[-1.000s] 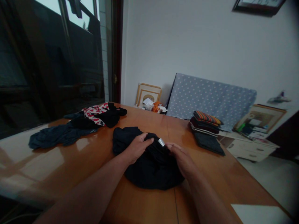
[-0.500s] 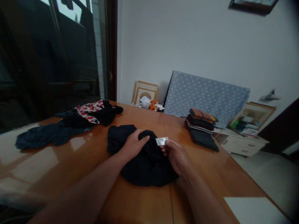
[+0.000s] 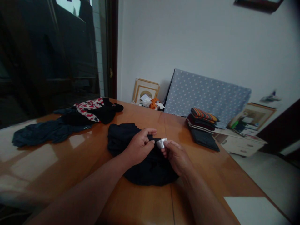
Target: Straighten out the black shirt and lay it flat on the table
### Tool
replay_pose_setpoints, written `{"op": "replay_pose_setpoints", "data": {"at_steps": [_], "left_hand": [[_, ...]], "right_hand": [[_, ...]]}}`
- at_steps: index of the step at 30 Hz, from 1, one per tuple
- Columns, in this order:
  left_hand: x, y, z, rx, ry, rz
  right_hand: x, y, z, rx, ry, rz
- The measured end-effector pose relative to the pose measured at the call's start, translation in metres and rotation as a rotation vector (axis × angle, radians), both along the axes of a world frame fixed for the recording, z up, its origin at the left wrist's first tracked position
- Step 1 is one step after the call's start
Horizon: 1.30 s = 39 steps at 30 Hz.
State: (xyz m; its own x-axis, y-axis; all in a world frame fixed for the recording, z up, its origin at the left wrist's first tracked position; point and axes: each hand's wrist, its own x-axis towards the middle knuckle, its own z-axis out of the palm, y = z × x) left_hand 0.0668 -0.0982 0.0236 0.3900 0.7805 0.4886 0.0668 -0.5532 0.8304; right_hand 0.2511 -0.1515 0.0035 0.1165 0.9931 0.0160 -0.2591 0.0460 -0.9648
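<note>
A dark navy garment (image 3: 150, 172) lies bunched on the wooden table in front of me. My right hand (image 3: 175, 154) pinches a shiny whitish label (image 3: 161, 143) at the garment's upper right edge, and the label is curled. Just left of it, my left hand (image 3: 142, 145) has its thumb and fingers closed on a fold of the dark cloth. The fingertips of both hands are close together, with the label between them. Part of the garment is hidden under my left hand and wrist.
A folded stack of clothes (image 3: 203, 125), striped on top, sits at the table's right. Loose clothes (image 3: 51, 132) lie at the left, one with a red and white pattern (image 3: 89, 109). A white sheet (image 3: 254, 209) is at the near right corner. A dotted grey-blue cloth-covered panel (image 3: 206, 90) leans behind.
My left hand has moved right along the cloth, close to the label. The label, flat before, is now bent in my right fingers. The view has shifted slightly.
</note>
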Motion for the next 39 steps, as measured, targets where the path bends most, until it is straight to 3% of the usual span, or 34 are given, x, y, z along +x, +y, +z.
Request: {"op": "replay_pose_setpoints", "data": {"at_steps": [4, 9, 12, 21, 31, 39], "left_hand": [[0.002, 0.000, 0.002, -0.152, -0.013, -0.057], [0.002, -0.002, 0.004, -0.567, 0.014, -0.241], [0.004, -0.004, 0.004, -0.688, -0.062, -0.301], [-0.001, 0.007, 0.003, -0.660, -0.275, -0.219], [0.001, 0.005, 0.003, -0.617, -0.260, -0.292], [0.002, 0.005, 0.001, -0.540, -0.217, -0.321]], "right_hand": [[-0.002, -0.002, 0.003, 0.001, -0.054, -0.019], [-0.009, -0.008, 0.009, 0.044, -0.131, -0.036], [-0.014, -0.011, 0.008, 0.063, -0.246, 0.036], [-0.020, -0.016, 0.006, 0.069, -0.437, 0.279], [-0.010, -0.006, 0.003, 0.009, -0.243, -0.069], [-0.012, -0.006, 0.003, -0.028, -0.248, -0.095]]}}
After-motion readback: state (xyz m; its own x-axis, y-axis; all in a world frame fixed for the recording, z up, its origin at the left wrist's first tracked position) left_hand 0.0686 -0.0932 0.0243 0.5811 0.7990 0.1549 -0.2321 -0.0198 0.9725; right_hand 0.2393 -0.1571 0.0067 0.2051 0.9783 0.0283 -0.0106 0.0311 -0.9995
